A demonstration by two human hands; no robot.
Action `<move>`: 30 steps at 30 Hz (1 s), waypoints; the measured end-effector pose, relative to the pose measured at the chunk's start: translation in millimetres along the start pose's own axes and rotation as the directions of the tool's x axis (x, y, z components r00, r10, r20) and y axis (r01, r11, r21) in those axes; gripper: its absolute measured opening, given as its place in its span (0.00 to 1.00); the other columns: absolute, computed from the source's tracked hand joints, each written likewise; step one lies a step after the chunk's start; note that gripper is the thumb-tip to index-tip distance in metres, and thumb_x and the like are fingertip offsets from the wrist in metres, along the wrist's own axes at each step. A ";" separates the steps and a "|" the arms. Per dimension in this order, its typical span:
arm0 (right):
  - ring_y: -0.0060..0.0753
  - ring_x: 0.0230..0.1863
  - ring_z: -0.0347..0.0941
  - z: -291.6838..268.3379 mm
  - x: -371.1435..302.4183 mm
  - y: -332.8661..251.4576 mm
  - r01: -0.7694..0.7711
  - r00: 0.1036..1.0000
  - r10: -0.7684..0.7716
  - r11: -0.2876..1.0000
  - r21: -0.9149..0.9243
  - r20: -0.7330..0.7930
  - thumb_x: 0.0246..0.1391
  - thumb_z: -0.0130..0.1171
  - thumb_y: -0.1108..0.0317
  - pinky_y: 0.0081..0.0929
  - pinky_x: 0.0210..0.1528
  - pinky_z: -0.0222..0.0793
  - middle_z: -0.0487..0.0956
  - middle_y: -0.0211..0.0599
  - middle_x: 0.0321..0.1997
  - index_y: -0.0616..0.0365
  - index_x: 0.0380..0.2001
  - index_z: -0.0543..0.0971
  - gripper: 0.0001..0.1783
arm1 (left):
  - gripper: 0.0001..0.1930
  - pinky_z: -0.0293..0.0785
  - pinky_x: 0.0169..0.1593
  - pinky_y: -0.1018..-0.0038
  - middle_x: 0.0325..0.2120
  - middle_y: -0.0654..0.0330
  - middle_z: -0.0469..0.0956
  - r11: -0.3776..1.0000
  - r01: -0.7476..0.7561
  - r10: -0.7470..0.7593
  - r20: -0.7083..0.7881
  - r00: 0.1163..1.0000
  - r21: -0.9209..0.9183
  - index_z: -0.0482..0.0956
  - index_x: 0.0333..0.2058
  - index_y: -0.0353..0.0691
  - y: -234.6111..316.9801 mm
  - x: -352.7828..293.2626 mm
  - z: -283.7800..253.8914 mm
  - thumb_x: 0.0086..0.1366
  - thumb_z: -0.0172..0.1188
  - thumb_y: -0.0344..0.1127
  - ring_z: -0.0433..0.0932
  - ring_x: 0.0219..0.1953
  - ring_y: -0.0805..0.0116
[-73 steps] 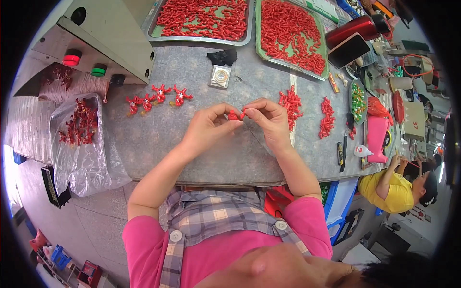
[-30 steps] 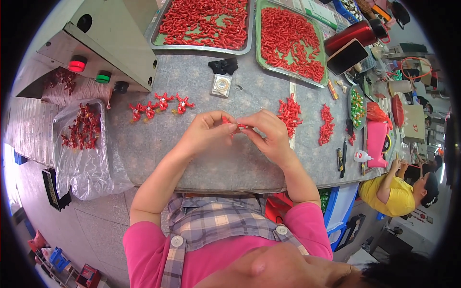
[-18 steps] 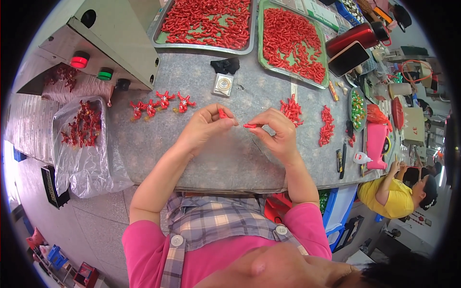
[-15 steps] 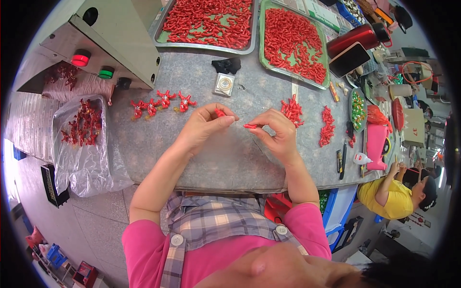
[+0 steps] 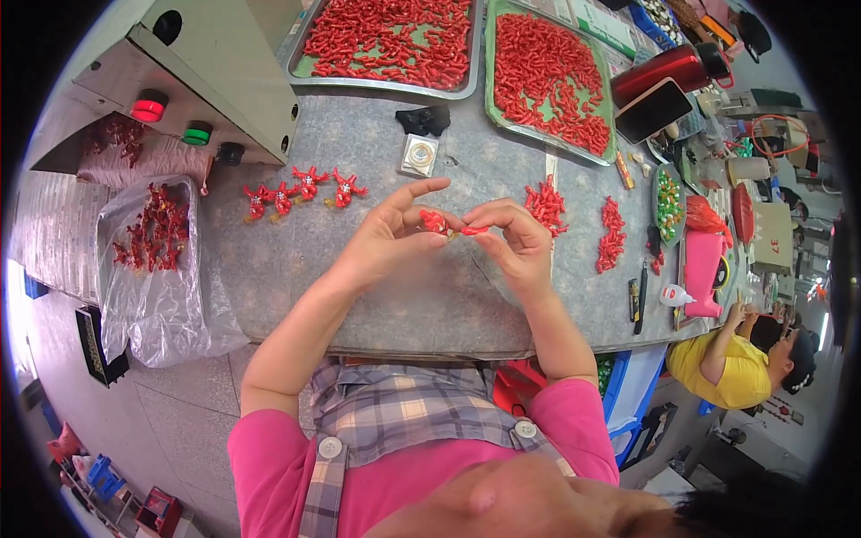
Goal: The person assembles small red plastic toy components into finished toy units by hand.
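My left hand (image 5: 381, 242) pinches a small red figurine (image 5: 432, 221) between thumb and fingers, with one finger stretched out above it. My right hand (image 5: 522, 242) grips a small glossy red piece (image 5: 474, 230) by the fingertips. The piece and the figurine meet, or nearly so, over the middle of the table; the fingers partly cover both. Several similar red figurines (image 5: 309, 182) with spread limbs stand left of my left hand. Just beyond my right hand lies a pile of red pieces (image 5: 545, 208), and a second pile (image 5: 611, 238) sits further right.
Two trays of red pieces, a metal one (image 5: 386, 87) and a green-lined one (image 5: 492, 90), stand at the back. At left are a machine (image 5: 193, 81) with buttons and a plastic-lined bin (image 5: 108, 233). A glue bottle (image 5: 674, 295), a phone (image 5: 653, 111) and a red flask (image 5: 659, 73) lie right.
My two hands have come together, bringing the red piece against or close to the figurine. The left hand has turned, showing more of the figurine, and one finger has straightened.
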State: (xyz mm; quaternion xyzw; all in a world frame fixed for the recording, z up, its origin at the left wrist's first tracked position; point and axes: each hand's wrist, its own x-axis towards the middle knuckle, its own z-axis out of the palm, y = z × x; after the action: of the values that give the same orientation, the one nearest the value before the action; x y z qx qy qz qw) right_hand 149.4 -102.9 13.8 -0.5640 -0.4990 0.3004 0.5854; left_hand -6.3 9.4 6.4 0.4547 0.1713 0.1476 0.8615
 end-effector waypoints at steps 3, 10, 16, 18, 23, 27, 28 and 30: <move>0.30 0.35 0.72 -1.7 1.1 0.4 0.017 0.998 -0.019 0.999 -0.036 -0.059 0.43 0.61 0.72 0.23 0.39 0.66 0.76 0.36 0.31 0.61 0.27 0.77 0.06 | 0.29 0.68 0.44 0.78 0.42 0.54 0.74 0.998 0.047 -0.047 -0.016 0.999 -0.033 0.58 0.54 0.38 2.8 -0.4 1.9 0.55 0.60 0.34 0.72 0.40 0.73; 0.29 0.31 0.71 -3.2 2.9 -6.6 0.071 0.997 -0.074 0.972 -0.223 -0.004 0.41 0.63 0.72 0.23 0.34 0.65 0.75 0.35 0.28 0.60 0.25 0.77 0.06 | 0.16 0.71 0.43 0.77 0.42 0.57 0.74 0.989 0.076 -0.071 0.042 0.997 -0.131 0.66 0.47 0.38 -0.4 0.0 -2.2 0.59 0.53 0.29 0.74 0.36 0.75; 0.31 0.29 0.71 -5.2 35.8 -7.4 0.180 0.981 -0.190 0.835 -0.520 0.035 0.40 0.62 0.71 0.24 0.31 0.65 0.74 0.34 0.27 0.58 0.25 0.78 0.05 | 0.12 0.71 0.37 0.81 0.35 0.62 0.76 0.999 -0.030 0.027 -0.140 0.990 -0.020 0.71 0.42 0.37 1.6 1.5 -13.4 0.60 0.54 0.32 0.74 0.32 0.77; 0.32 0.30 0.70 -2.3 56.7 -0.5 0.156 0.986 -0.097 0.826 -0.542 0.136 0.41 0.61 0.73 0.24 0.32 0.65 0.74 0.34 0.26 0.59 0.24 0.77 0.04 | 0.13 0.70 0.34 0.82 0.32 0.64 0.75 0.967 -0.227 0.168 -0.387 0.907 -0.112 0.71 0.43 0.37 6.7 0.9 -21.8 0.61 0.54 0.34 0.73 0.30 0.79; 0.36 0.30 0.68 10.2 89.6 20.2 0.419 0.907 -0.214 0.546 -0.725 0.363 0.41 0.60 0.71 0.29 0.32 0.65 0.71 0.33 0.25 0.59 0.24 0.75 0.05 | 0.13 0.70 0.33 0.82 0.30 0.65 0.75 0.890 -0.404 0.258 -0.499 0.827 -0.210 0.71 0.43 0.36 15.6 1.6 -35.8 0.61 0.53 0.34 0.72 0.28 0.81; 0.35 0.31 0.67 18.5 99.1 23.2 0.524 0.851 -0.177 0.355 -0.774 0.495 0.41 0.59 0.72 0.31 0.32 0.64 0.70 0.33 0.25 0.58 0.24 0.73 0.05 | 0.13 0.69 0.32 0.83 0.30 0.65 0.74 0.884 -0.407 0.245 -0.512 0.823 -0.231 0.71 0.43 0.36 16.1 -0.1 -33.7 0.61 0.53 0.34 0.71 0.27 0.81; 0.35 0.31 0.67 18.2 99.7 22.8 0.528 0.848 -0.174 0.355 -0.771 0.501 0.41 0.59 0.72 0.31 0.32 0.64 0.70 0.33 0.25 0.58 0.24 0.73 0.05 | 0.13 0.69 0.32 0.83 0.30 0.65 0.74 0.888 -0.399 0.242 -0.503 0.829 -0.230 0.71 0.43 0.36 16.6 -0.5 -32.7 0.61 0.53 0.34 0.71 0.27 0.81; 0.35 0.31 0.67 15.6 100.3 21.5 0.531 0.845 -0.146 0.342 -0.775 0.515 0.41 0.59 0.72 0.30 0.32 0.64 0.70 0.33 0.25 0.58 0.24 0.74 0.05 | 0.13 0.69 0.32 0.83 0.30 0.65 0.74 0.888 -0.397 0.240 -0.500 0.832 -0.233 0.71 0.43 0.36 16.6 -0.2 -32.2 0.61 0.53 0.34 0.71 0.26 0.81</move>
State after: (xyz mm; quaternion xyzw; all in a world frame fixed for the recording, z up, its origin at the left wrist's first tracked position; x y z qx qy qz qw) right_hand 171.8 -1.6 15.6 -0.6028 -0.7840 -0.0481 0.1403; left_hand -22.0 42.0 3.2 0.2798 0.2631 0.4203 0.8221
